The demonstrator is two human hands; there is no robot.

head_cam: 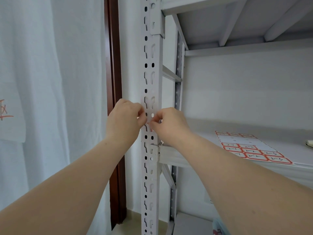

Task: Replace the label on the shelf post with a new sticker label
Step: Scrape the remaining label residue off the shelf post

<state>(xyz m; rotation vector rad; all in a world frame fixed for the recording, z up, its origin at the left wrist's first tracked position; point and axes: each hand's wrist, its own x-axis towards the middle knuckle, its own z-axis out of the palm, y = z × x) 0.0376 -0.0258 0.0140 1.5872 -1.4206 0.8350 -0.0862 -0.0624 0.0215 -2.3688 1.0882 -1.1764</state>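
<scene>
The white perforated shelf post rises through the middle of the view. At about shelf height a small label lies across the post's front; it looks white, with a bit of red edge showing at its bottom. My left hand pinches the label's left edge with curled fingers. My right hand pinches its lower right edge, fingertips against the post. The hands hide part of the label. A sheet of red-bordered sticker labels with handwritten numbers lies on the shelf board to the right.
A white curtain hangs at the left beside a dark brown door frame. An upper shelf runs overhead at the right. A small pale object sits at the shelf's right edge. Floor tile shows below.
</scene>
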